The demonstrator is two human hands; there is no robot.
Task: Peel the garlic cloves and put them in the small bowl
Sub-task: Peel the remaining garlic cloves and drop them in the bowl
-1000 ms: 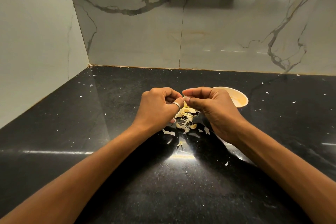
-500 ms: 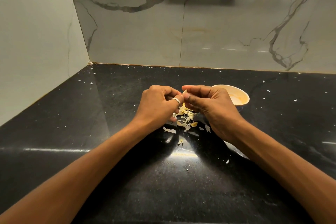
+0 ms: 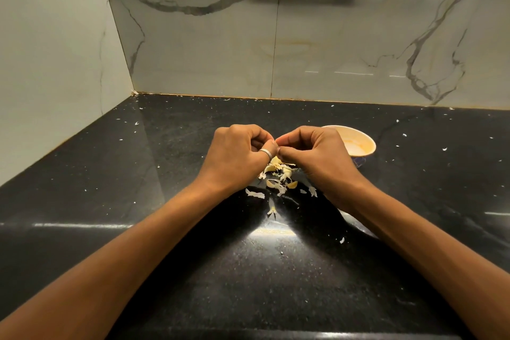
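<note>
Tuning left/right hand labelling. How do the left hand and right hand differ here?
The left hand wears a silver ring; the right hand shows none. The right hand hides part of the small bowl; the left hand has only black counter behind it. Shared: both are curled, fingertips meeting above the peel pile, pinching a garlic clove hidden between them.

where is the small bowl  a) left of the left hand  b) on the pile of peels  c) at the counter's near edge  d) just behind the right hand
d: the small bowl sits just past the right hand, which covers its left side.
</note>
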